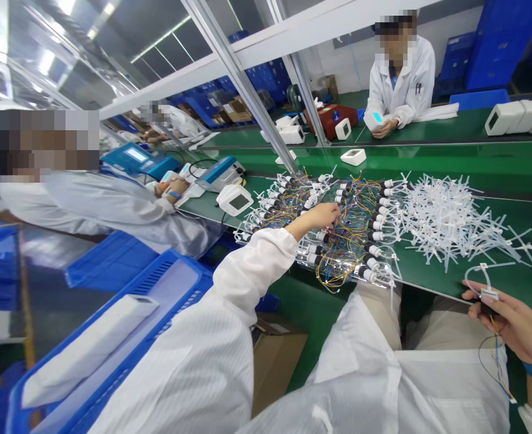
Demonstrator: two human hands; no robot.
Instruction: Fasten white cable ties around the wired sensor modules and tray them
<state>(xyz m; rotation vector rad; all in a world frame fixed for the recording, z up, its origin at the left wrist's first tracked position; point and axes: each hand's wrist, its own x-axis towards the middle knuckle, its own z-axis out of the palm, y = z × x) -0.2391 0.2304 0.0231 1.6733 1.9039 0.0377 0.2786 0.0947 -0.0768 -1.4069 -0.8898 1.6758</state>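
Observation:
My left hand reaches over rows of small black-and-white pumps on the green bench, its fingers pinched together among coloured wires. What they grip there, if anything, is too small to make out. At the far right, my right hand holds one small pump just off the bench's front edge. A looped white tube rises from this pump, and thin wires with a white plug hang below it. Clear plastic lies under the rows of pumps.
A heap of white tube pieces lies right of the pumps. Blue crate stands at my left, near a co-worker's sleeve. Opposite, another person holds a white device. Metal post rises behind the bench.

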